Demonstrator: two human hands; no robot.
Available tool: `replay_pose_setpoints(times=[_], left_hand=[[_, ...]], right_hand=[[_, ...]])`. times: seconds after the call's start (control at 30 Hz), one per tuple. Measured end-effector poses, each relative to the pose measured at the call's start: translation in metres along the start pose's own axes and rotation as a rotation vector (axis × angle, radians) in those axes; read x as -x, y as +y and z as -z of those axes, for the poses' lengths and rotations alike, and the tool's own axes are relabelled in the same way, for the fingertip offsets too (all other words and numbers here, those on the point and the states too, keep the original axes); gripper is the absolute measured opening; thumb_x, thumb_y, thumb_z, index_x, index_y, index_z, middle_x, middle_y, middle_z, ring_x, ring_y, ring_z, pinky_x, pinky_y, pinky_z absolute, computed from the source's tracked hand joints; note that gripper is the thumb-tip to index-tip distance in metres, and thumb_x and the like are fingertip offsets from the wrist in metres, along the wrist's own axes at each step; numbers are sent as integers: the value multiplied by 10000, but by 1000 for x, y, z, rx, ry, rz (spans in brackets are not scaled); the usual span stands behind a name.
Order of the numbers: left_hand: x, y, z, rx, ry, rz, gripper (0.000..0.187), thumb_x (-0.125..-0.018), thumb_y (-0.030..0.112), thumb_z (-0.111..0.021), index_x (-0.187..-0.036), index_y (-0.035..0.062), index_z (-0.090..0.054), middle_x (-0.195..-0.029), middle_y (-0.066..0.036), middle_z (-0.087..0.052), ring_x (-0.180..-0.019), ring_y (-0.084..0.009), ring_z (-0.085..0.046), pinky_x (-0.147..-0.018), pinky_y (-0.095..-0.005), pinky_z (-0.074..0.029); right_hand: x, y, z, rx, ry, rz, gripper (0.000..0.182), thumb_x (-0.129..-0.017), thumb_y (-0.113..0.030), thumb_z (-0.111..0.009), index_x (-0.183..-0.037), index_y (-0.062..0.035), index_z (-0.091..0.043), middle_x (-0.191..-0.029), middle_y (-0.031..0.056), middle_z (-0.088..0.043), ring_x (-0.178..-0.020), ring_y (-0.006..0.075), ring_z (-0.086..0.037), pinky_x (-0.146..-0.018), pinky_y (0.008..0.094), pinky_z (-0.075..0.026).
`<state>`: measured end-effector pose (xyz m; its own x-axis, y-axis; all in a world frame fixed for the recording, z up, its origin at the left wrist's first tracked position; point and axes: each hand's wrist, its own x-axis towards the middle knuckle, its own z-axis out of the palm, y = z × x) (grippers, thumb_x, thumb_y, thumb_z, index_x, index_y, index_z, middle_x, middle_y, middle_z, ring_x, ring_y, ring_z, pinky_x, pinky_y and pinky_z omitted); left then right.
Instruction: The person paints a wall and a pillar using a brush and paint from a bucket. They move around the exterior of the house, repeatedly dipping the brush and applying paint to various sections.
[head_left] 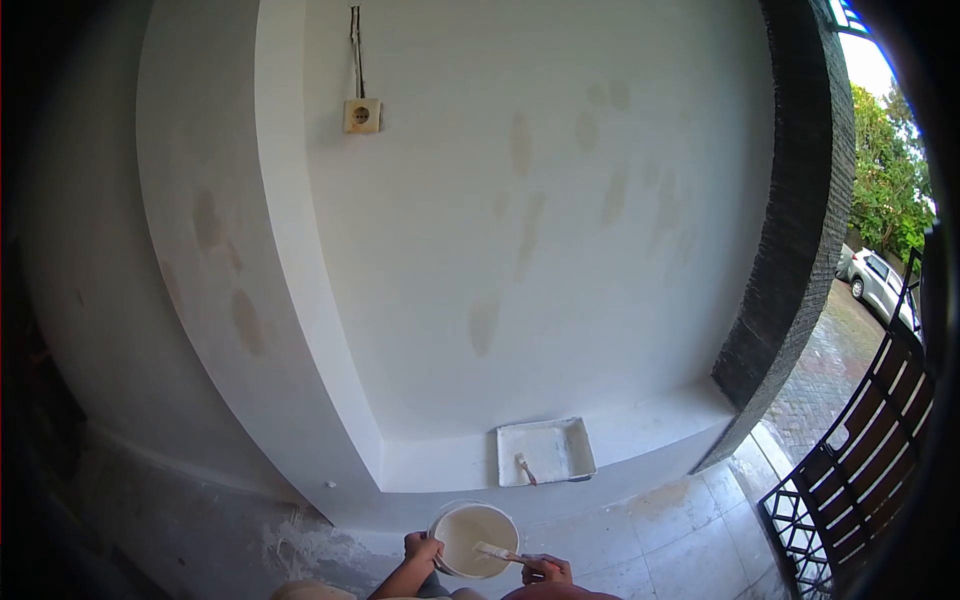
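A white bucket point(455, 535) with pale paint inside is at the bottom centre. My left hand point(423, 548) grips its left rim, fingers closed. In my right hand point(547, 570) is the handle of a paintbrush point(505, 553), whose pale, paint-coated bristles are over the paint inside the bucket. Beyond the bucket, a white paint tray point(560, 450) rests on the low ledge, with a small brush point(526, 468) lying in it. The white wall point(420, 250) behind has several beige patches.
A wall socket point(362, 116) hangs below a cable groove at the upper left. The ledge point(660, 415) meets a dark stone column point(790, 240). A metal gate point(860, 440) stands at the right, a parked car point(880, 280) beyond. Pale tiles point(690, 540) cover the floor.
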<state>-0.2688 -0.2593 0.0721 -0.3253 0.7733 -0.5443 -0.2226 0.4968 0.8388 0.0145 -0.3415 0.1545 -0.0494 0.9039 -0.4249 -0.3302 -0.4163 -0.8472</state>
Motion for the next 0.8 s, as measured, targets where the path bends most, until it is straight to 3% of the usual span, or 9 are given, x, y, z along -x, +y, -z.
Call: replay_pose_setpoints(times=[0.1, 0.33, 0.37, 0.53, 0.57, 0.63, 0.67, 0.73, 0.8], left_hand=[[2, 1, -2, -29, 66, -5, 300, -465, -127, -582, -758, -92, -634, -696, -124, -619, -566, -265, -596, -415, -368, -426], [-6, 18, -11, 108, 67, 17, 298, -502, -170, -548, -783, -101, -621, -710, -125, -604, -560, -252, -581, -413, -387, -431], [-10, 23, -13, 139, 50, 15, 294, -505, -172, -546, -780, -98, -619, -708, -124, -602, -559, -248, -579, -414, -384, -430], [-36, 62, -26, 143, 29, -32, 215, -568, -123, -564, -754, -36, -625, -682, -100, -602, -518, -220, -565, -433, -368, -430], [-42, 71, -27, 145, 56, -52, 148, -620, -70, -573, -736, 5, -625, -660, -98, -608, -518, -208, -571, -431, -371, -430], [-39, 106, -24, 120, -21, -86, 59, -675, 2, -580, -694, 50, -609, -625, -92, -596, -512, -201, -567, -442, -354, -433], [-46, 119, -23, 175, -28, -60, 52, -672, -2, -583, -681, 45, -602, -614, -89, -583, -510, -200, -556, -463, -348, -443], [-51, 155, -27, 214, -18, -46, 79, -638, -25, -579, -670, 47, -586, -600, -83, -544, -527, -209, -543, -507, -388, -469], [-38, 199, -34, 180, -86, 31, 143, -605, -54, -565, -716, 33, -589, -636, -85, -532, -578, -227, -559, -542, -433, -490]], right_hand=[[-17, 23, 12, 67, -4, -120, 219, -851, -125, -608, -959, 54, -670, -744, 132, -644, -620, 194, -612, -567, 312, -499], [-26, -10, 5, -357, -209, 122, 253, -851, -119, -540, -956, 94, -629, -721, 146, -614, -582, 227, -573, -525, 356, -459], [-28, -19, -2, -310, -130, 129, 221, -867, -160, -499, -865, 48, -572, -686, 124, -560, -543, 209, -511, -493, 289, -400], [-78, -62, -13, -342, -221, 173, 208, -913, -190, -475, -737, -81, -474, -659, 54, -503, -525, 141, -481, -452, 246, -350], [-90, -73, -16, -453, -276, 128, 194, -927, -193, -483, -759, -97, -493, -642, 29, -490, -501, 133, -471, -456, 227, -382], [-112, -100, -34, -677, -130, 52, 181, -934, -198, -466, -779, -111, -498, -628, 8, -455, -552, 122, -496, -505, 209, -467], [-121, -113, -35, -614, -279, 134, 150, -934, -172, -462, -805, -108, -505, -671, 7, -466, -619, 107, -506, -554, 189, -469], [-150, -125, -54, -377, -119, 329, 131, -933, -182, -484, -840, -94, -510, -664, -27, -454, -568, 71, -482, -661, 166, -467], [-163, -156, -72, -674, -164, 117, 165, -899, -216, -530, -801, -84, -518, -660, 75, -564, -446, 144, -499, -356, 200, -389]])
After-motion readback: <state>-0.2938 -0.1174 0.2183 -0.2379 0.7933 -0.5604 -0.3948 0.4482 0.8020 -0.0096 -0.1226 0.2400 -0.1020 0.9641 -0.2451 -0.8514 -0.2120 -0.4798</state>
